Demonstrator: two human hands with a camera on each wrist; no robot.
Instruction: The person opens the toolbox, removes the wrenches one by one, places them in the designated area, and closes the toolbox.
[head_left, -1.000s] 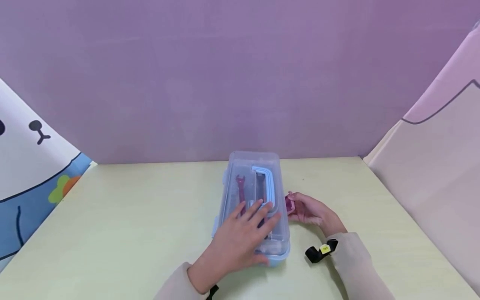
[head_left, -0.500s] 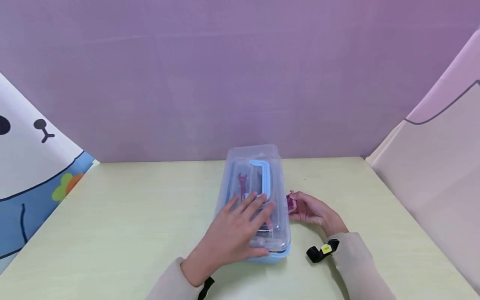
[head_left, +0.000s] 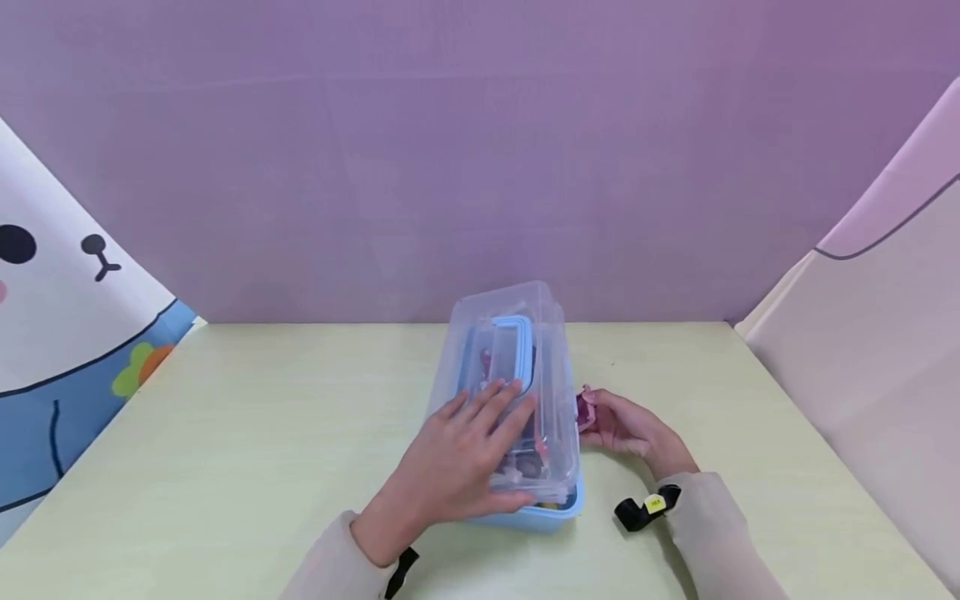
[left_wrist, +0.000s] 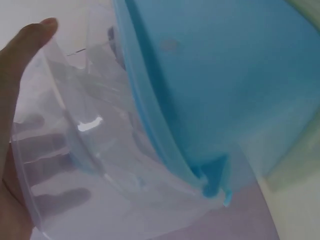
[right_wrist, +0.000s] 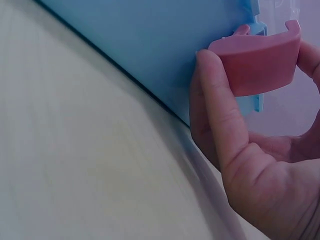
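A long tool box with a pale blue base and a clear lid stands on the table in the head view. The lid sits tilted on the base, with a gap along the near right edge. My left hand lies over the near part of the lid with its fingers straight and spread, thumb along the near edge. Through the clear lid, the fingers show in the left wrist view. My right hand pinches a pink latch at the box's right side.
A blue handle is set in the lid. Dim tool shapes show through the plastic. Behind the pale table stands a purple wall, close to the box's far end. Printed panels flank both sides.
The lid has risen and tilted up off the base, opening a gap at the near right. My left hand has shifted slightly left with it. The right hand stays at the latch.
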